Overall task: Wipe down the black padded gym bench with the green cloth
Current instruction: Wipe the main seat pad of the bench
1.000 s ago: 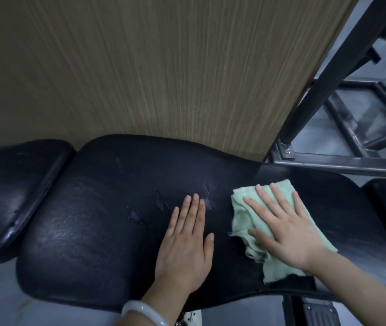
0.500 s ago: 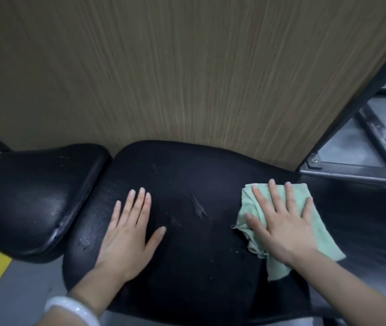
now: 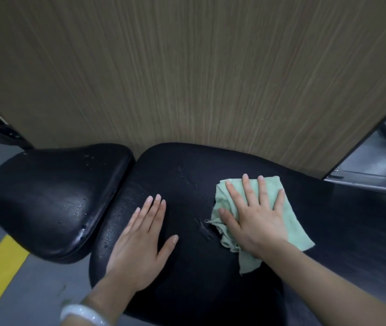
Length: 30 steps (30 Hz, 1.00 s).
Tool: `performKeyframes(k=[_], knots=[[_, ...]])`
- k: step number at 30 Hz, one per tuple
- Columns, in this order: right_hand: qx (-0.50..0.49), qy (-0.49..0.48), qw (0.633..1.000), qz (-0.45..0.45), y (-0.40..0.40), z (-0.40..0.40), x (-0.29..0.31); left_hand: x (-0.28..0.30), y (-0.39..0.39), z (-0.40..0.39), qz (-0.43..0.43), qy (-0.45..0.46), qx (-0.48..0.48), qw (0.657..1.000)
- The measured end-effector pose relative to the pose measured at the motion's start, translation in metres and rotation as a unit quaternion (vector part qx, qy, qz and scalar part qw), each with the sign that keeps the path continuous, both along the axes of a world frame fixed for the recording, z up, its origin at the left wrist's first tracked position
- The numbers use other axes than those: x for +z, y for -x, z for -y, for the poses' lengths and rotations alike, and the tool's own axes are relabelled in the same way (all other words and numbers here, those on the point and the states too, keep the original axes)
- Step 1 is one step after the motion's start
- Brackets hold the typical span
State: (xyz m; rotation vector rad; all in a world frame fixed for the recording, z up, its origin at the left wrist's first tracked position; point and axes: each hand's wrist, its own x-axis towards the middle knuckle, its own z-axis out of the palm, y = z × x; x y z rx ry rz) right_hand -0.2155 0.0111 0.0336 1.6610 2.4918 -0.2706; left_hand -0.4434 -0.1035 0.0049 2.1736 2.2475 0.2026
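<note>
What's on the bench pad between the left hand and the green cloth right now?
In the head view, only bare black pad lies between the left hand and the green cloth, with scuffed tears in the cover beside the cloth's edge.

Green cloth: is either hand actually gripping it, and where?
No grip. The right hand presses flat on the green cloth, over its middle; the left hand rests bare on the bench.

No text, label, brand, number or sign can be read anywhere in this view.
</note>
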Motion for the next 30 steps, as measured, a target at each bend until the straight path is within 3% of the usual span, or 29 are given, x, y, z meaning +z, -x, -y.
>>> performKeyframes(k=[12,30], knots=[[0.029,-0.022,0.999,-0.011,0.057,-0.024,-0.002,0.0,0.001,-0.002,0.001,0.004,0.007,1.0],[0.168,-0.02,0.985,-0.015,0.131,-0.097,-0.004,-0.006,0.004,-0.007,0.024,-0.03,-0.01,0.999]])
